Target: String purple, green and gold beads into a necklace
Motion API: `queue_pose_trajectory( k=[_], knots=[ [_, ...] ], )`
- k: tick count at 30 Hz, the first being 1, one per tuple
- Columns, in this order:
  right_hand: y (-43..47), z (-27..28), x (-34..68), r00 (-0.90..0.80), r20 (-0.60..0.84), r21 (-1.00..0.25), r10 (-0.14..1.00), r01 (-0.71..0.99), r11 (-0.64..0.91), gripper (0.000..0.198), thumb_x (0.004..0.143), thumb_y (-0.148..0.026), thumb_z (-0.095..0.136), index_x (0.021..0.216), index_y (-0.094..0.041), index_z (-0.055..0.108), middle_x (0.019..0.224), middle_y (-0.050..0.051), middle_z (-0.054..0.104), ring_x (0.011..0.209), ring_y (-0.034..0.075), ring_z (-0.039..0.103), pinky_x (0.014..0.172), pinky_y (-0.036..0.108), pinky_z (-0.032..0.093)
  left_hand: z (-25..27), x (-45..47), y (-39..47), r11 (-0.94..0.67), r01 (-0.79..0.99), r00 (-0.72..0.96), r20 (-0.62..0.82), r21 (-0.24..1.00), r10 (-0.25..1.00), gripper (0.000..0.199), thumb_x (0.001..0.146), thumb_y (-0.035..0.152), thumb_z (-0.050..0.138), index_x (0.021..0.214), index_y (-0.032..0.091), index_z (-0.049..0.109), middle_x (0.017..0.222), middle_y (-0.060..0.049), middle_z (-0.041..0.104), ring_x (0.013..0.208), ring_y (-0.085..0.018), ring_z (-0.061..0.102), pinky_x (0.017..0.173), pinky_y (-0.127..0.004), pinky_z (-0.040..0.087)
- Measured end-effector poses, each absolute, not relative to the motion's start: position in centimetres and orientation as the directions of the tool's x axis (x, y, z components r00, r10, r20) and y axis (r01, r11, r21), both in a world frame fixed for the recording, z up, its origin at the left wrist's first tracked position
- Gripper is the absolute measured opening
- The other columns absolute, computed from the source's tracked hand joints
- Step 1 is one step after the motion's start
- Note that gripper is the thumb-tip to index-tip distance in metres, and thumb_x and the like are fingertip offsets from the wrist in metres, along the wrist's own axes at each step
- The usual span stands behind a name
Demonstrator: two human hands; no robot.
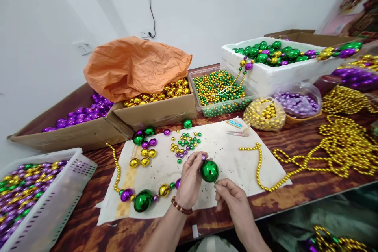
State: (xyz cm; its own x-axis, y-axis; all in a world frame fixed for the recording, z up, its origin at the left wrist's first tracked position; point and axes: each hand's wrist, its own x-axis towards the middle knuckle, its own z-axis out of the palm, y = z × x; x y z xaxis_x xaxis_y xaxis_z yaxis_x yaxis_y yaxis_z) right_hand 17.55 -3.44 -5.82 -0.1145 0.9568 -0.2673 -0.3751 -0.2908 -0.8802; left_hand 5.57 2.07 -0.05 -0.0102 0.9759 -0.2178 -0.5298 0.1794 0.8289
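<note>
My left hand, with a beaded bracelet at its wrist, pinches the strand beside a small purple bead. Right below that bead hangs a large shiny green ball bead. At the green ball's lower side, the thumb and finger of my right hand are pressed together on what looks like a tiny green bead or the string end. From behind my left hand the strand runs left over the white cloth, with a gold bead, another large green bead, a purple bead and a gold bead chain.
Loose small beads and larger gold beads lie on the cloth, near small scissors. Behind stand cardboard boxes, a clear bead tub and a white foam box. Gold chains spread right; a white basket stands left.
</note>
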Motion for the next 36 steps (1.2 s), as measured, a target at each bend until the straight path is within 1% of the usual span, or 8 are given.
queue_pose_trajectory(
  k=[5,8,11,16,20,23,30,36],
  knots=[
    [-2.9,-6.2,18.0,-0.128,-0.27,-0.897,0.954,-0.328,-0.297,0.033,0.083,-0.048,0.061,0.074,-0.017,0.055,0.062,-0.004,0.056,0.041,0.009,0.051,0.044,0.02,0.036,-1.0,8.2,2.4,0.21,-0.545,-0.015,-0.26,0.812,0.966,0.027,0.083,0.043,0.06,0.097,0.021,0.058,0.09,-0.001,0.06,0.078,-0.014,0.064,0.064,-0.023,0.047],
    [-1.8,-5.6,20.6,-0.139,-0.21,-0.96,0.968,-0.159,-0.231,0.031,0.085,-0.047,0.059,0.08,-0.017,0.061,0.058,-0.003,0.055,0.043,0.011,0.052,0.044,0.021,0.037,-1.2,8.3,3.2,0.247,-0.421,0.062,-0.245,0.873,0.968,0.025,0.084,0.042,0.057,0.093,0.018,0.058,0.078,0.0,0.058,0.068,-0.014,0.062,0.057,-0.021,0.044],
    [0.3,-4.4,23.1,0.025,-0.117,-0.991,0.993,-0.063,-0.116,0.028,0.086,-0.042,0.06,0.098,-0.018,0.067,0.052,-0.004,0.053,0.045,0.011,0.048,0.048,0.022,0.039,-1.0,8.5,3.8,0.278,-0.203,0.258,-0.223,0.939,0.94,0.024,0.084,0.038,0.057,0.087,0.015,0.062,0.074,-0.001,0.06,0.065,-0.014,0.06,0.061,-0.023,0.044],
    [3.8,-2.7,25.3,0.13,-0.076,-0.955,0.989,-0.295,-0.035,0.018,0.083,-0.035,0.065,0.081,-0.017,0.069,0.058,-0.003,0.058,0.045,0.007,0.048,0.047,0.019,0.038,-0.1,9.0,4.6,0.13,0.065,0.485,-0.145,0.989,0.862,0.02,0.083,0.031,0.056,0.078,0.014,0.066,0.076,-0.003,0.064,0.073,-0.014,0.058,0.071,-0.024,0.044],
    [4.5,-2.2,26.4,0.198,-0.089,-0.866,0.976,-0.5,0.022,0.015,0.085,-0.035,0.064,0.085,-0.02,0.064,0.082,0.001,0.068,0.054,0.009,0.058,0.049,0.019,0.043,0.8,8.8,5.5,0.174,0.109,0.563,-0.206,0.979,0.8,0.022,0.082,0.031,0.056,0.084,0.012,0.068,0.075,-0.004,0.065,0.069,-0.014,0.06,0.068,-0.025,0.044],
    [3.8,-2.3,26.2,0.021,-0.079,-0.874,0.997,-0.483,-0.059,0.016,0.081,-0.028,0.07,0.091,-0.017,0.066,0.08,0.003,0.068,0.062,0.011,0.06,0.051,0.018,0.044,1.6,8.9,6.1,0.195,0.1,0.577,-0.216,0.976,0.787,0.023,0.082,0.032,0.057,0.083,0.012,0.068,0.076,-0.005,0.065,0.068,-0.014,0.06,0.067,-0.024,0.044],
    [3.1,-1.4,27.6,-0.005,-0.105,-0.776,0.995,-0.625,-0.085,0.01,0.089,-0.036,0.059,0.096,-0.029,0.055,0.083,0.0,0.068,0.057,0.013,0.063,0.047,0.022,0.047,2.6,8.5,7.1,0.155,0.149,0.669,-0.215,0.977,0.712,0.026,0.083,0.035,0.057,0.087,0.012,0.068,0.076,-0.005,0.065,0.068,-0.013,0.059,0.067,-0.024,0.044],
    [2.1,0.7,36.8,0.285,-0.123,-0.841,0.951,-0.538,0.052,0.015,0.076,-0.026,0.073,0.09,-0.023,0.068,0.079,0.005,0.061,0.061,0.011,0.059,0.044,0.02,0.042,0.9,5.8,7.6,-0.111,0.394,0.672,-0.204,0.913,0.712,0.028,0.085,0.036,0.054,0.092,0.015,0.071,0.084,-0.005,0.068,0.079,-0.015,0.06,0.069,-0.023,0.044]
  ],
)
